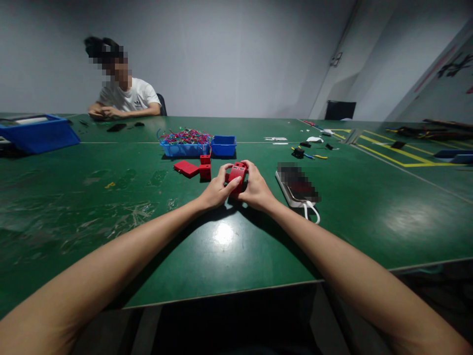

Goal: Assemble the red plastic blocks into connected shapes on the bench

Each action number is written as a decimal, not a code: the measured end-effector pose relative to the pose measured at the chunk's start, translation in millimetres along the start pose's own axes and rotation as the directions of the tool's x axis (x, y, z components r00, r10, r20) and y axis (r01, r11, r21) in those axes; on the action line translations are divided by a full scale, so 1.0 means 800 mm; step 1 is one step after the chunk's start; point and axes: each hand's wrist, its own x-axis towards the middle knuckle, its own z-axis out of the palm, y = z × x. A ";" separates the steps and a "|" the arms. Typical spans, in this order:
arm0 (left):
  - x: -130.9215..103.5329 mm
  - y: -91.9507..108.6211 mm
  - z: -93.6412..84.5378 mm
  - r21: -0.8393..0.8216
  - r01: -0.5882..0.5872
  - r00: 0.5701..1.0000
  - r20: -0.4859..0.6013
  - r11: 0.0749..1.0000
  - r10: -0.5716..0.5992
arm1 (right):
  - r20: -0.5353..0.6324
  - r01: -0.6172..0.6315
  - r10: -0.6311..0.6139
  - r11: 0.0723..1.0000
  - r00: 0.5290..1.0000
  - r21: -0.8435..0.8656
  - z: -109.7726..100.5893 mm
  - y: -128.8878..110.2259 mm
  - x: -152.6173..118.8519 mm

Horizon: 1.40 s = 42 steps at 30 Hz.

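Observation:
Both hands meet over the middle of the green table (207,256). Between them is a red block (237,173) with small openings on its upper side. My left hand (218,190) grips its left side, thumb across the front. My right hand (256,186) wraps round its right side. Just left of the hands lie a flat red piece (186,169) and two small red blocks, one nearer (205,172) and one behind it (205,159). Farther back, a blue tray (185,149) is heaped with coloured wires, beside a smaller blue bin (223,146).
A phone on a white device (295,185) with a white cable lies to the right. Black connectors (297,152) and scraps are behind it. A large blue bin (44,135) stands far left. A person in a white shirt (135,93) sits across the table.

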 end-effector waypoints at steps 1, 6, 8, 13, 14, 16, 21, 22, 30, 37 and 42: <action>-0.001 0.000 0.000 0.021 -0.014 1.000 0.011 1.000 0.014 | -0.003 -0.008 0.008 1.000 1.000 -0.002 0.001 0.000 -0.001; -0.004 0.005 0.003 0.219 -0.124 0.991 0.081 0.968 0.109 | -0.052 -0.076 0.075 0.997 0.996 -0.004 0.007 0.003 -0.003; -0.004 0.008 0.004 0.304 -0.124 0.990 0.102 0.945 0.097 | -0.062 -0.117 0.116 0.993 0.991 -0.018 0.008 0.006 -0.003; -0.003 0.004 0.005 0.412 -0.187 0.980 0.141 0.892 0.141 | -0.084 -0.201 0.193 0.975 0.978 -0.097 0.005 0.012 -0.001; -0.002 0.002 0.005 0.432 -0.206 0.977 0.148 0.878 0.156 | -0.093 -0.201 0.191 0.973 0.977 -0.111 0.004 0.012 0.000; -0.002 -0.002 0.006 0.499 -0.224 0.973 0.166 0.837 0.161 | -0.115 -0.202 0.188 0.971 0.976 -0.128 0.003 0.010 0.001; -0.002 -0.001 0.006 0.635 -0.233 0.966 0.241 0.736 0.098 | -0.191 -0.201 0.168 0.965 0.967 -0.171 -0.004 -0.001 0.003; -0.003 0.000 0.006 0.639 -0.242 0.962 0.254 0.730 0.097 | -0.206 -0.188 0.147 0.963 0.967 -0.194 -0.007 -0.004 0.004; -0.003 0.002 0.005 0.639 -0.277 0.954 0.272 0.718 0.126 | -0.068 0.034 -0.068 0.912 0.995 -0.410 -0.024 -0.023 0.006; -0.002 0.000 0.007 0.639 -0.295 0.949 0.282 0.711 0.141 | 0.205 0.141 -0.033 0.832 0.978 -0.537 -0.023 -0.022 0.003; -0.003 0.000 0.007 0.642 -0.296 0.950 0.278 0.708 0.145 | 0.239 0.126 0.017 0.812 0.971 -0.570 -0.023 -0.017 0.002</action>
